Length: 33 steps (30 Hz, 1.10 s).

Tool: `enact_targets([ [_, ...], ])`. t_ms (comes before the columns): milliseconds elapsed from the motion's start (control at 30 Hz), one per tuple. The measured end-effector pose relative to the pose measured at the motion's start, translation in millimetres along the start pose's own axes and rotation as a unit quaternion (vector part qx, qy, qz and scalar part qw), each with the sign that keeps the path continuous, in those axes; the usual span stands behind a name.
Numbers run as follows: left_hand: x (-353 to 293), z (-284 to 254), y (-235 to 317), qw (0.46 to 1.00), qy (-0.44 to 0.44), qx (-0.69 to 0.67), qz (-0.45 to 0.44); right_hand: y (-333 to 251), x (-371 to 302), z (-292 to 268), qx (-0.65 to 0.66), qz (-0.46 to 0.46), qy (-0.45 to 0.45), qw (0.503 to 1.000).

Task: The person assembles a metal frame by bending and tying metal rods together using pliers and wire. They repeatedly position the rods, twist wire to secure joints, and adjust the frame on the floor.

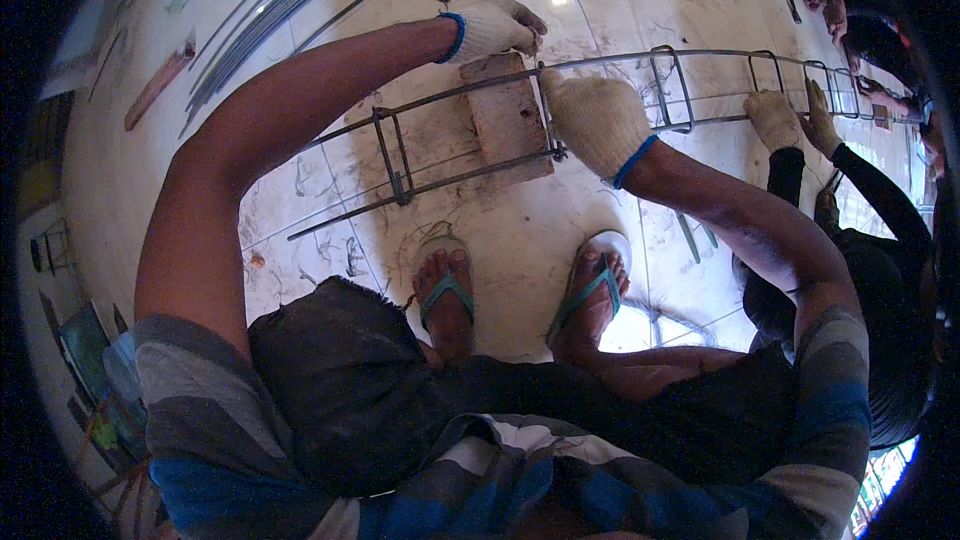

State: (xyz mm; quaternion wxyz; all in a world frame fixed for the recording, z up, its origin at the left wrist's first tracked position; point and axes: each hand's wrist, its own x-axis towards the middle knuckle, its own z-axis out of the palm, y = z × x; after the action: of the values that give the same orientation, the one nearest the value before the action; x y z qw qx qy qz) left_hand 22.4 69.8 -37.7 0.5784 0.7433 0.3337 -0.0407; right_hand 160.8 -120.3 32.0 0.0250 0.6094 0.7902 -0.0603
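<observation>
A long cage of steel rebar (pixel 430 178) with square wire stirrups (pixel 396 155) runs across in front of me. A wooden block (pixel 500 120) lies under it. My left hand (pixel 497 28), in a cream knit glove with a blue cuff, is closed just beyond the far bar, fingertips pinched near the top of a stirrup; whatever is in them is too small to make out. Beside that same stirrup, my right hand (pixel 597 125), gloved alike, is closed with its knuckles against the cage. The back of the glove hides its fingers and anything inside them.
Loose rebar rods (pixel 270 15) lie at the far left, near a wooden piece (pixel 160 85). At the right, a co-worker's gloved hands (pixel 795 120) touch the same cage, and more people crowd the far right edge. Scraps of wire (pixel 350 258) litter the tiled floor around my sandalled feet (pixel 445 285).
</observation>
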Motion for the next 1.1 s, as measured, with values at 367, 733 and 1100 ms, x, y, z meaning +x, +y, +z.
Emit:
enact_targets([
  [367,-4,9,-19,0.991,0.014,-0.130,-0.035,15,7,8,0.018,0.007,-0.029,0.999],
  [733,-9,26,1,0.992,0.099,-0.082,-0.005,18,13,-17,0.033,0.005,-0.068,0.997],
  [1100,-46,16,36,0.990,-0.012,0.130,0.044,76,64,-31,0.133,0.015,-0.117,0.984],
])
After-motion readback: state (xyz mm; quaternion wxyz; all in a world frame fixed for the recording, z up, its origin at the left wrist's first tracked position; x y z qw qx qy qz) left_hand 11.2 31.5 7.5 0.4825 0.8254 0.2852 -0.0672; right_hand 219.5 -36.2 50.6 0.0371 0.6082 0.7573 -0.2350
